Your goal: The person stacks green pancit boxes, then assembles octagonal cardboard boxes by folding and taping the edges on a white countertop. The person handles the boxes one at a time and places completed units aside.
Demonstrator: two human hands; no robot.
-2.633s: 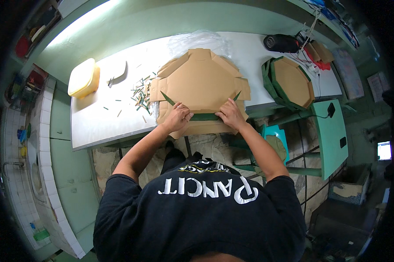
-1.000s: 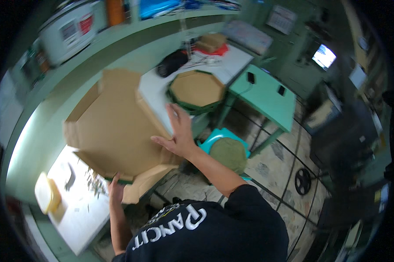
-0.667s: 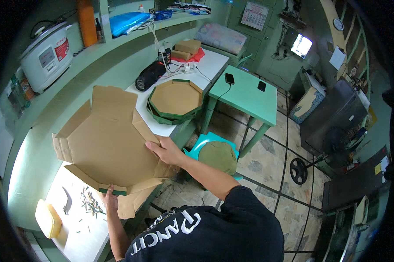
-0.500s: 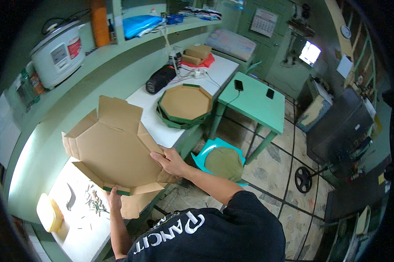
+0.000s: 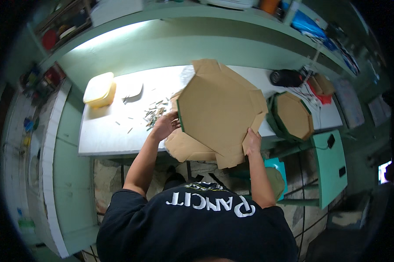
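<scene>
An octagonal cardboard box blank (image 5: pixel 218 109) is held up over the table, tilted, with its brown inner face showing. Some side flaps stick out, and a green-faced strip stands along its left edge. My left hand (image 5: pixel 164 125) grips that left edge, its fingertips partly hidden by the cardboard. At the lower right edge, my right hand (image 5: pixel 253 142) is closed on the blank near a flap, thumb on the brown face. Beneath lies another brown cardboard piece (image 5: pixel 186 147), jutting past the table's front edge. Short thin loose pieces (image 5: pixel 154 114) lie in a heap beside my left hand.
The white table (image 5: pixel 105 139) runs along the wall. A yellowish lidded tub (image 5: pixel 100 90) and a white object (image 5: pixel 132 90) stand at left. To the right are stacked green-edged octagonal trays (image 5: pixel 295 114), a black cylindrical bag (image 5: pixel 286 78), a green table (image 5: pixel 330 168) and a turquoise stool (image 5: pixel 276 165).
The view has swung left along the table. The box blank has come round in front of me, still between both hands; my left hand stays on its green-edged side.
</scene>
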